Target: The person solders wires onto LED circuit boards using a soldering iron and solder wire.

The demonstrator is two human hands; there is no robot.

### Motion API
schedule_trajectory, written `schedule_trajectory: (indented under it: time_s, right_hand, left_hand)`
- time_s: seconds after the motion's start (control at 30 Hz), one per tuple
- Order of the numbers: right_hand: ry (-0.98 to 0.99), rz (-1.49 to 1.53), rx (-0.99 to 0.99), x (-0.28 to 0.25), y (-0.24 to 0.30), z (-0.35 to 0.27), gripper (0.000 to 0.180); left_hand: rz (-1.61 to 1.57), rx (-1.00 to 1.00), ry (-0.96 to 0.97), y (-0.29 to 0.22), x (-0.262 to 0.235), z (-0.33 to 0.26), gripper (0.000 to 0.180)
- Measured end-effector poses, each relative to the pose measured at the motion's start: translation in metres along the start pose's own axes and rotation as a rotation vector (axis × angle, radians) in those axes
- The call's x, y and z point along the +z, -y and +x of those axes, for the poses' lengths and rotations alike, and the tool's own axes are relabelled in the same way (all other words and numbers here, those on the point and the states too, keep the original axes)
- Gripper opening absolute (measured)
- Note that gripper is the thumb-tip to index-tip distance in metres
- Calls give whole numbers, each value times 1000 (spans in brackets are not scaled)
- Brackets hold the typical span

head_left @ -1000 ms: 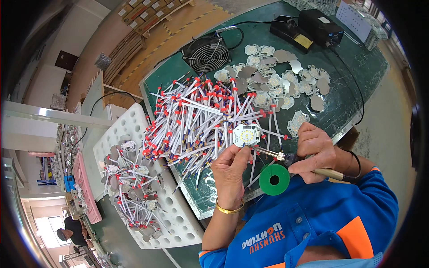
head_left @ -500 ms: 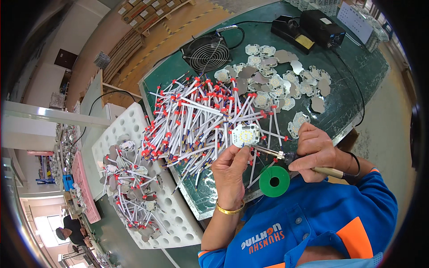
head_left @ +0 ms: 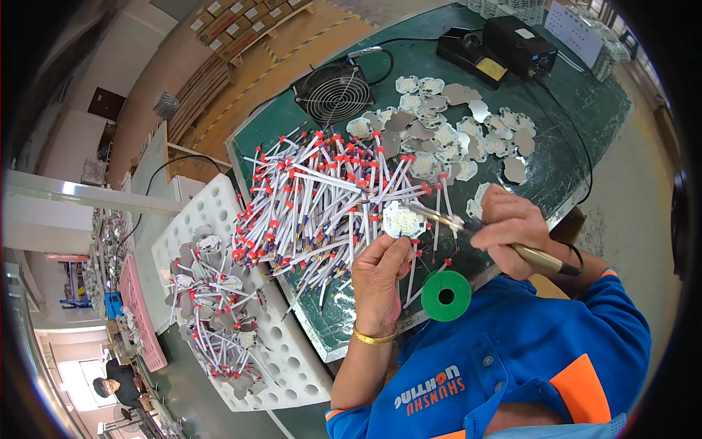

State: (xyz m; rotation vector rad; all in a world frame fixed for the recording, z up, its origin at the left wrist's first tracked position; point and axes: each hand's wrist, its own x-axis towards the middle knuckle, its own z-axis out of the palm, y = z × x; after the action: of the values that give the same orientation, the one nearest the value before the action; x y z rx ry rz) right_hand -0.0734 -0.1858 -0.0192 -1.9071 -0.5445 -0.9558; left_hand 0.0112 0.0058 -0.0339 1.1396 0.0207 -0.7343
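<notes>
Soldering a board, nothing shifted since a second ago

My left hand [head_left: 380,282] pinched the small white scalloped LED board [head_left: 403,219]; my right hand [head_left: 512,230], at three o'clock, gripped the brass-handled soldering iron [head_left: 482,234].

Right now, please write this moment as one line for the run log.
left hand: holds round LED board | right hand: soldering iron, tip at board | nearby: white wire pile, green solder spool

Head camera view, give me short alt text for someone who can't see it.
A person's left hand holds a small white LED board while the right hand touches a soldering iron to it, above a green mat heaped with red-and-white wires, with a green solder spool nearby.
</notes>
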Motion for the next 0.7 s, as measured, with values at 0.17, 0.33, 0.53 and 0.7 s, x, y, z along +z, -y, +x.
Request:
schedule_trajectory:
  time_s: [0.17, 0.33, 0.53, 0.7]
  right_hand:
    - [66, -260, 195, 9, -3, 15, 17]
    - [51, -121, 345, 31, -15, 21, 19]
    - [235, -96, 403, 29, -18, 17, 20]
    - [-20, -113, 233, 44, -18, 7, 20]
  left_hand:
    - [21, -15, 76, 5, 0, 1, 6]
    - [140, -56, 109, 6, -1, 1, 6]
    - [227, 41, 46, 4, -5, -4, 16]
    - [-12, -39, 149, 2, -11, -3, 19]
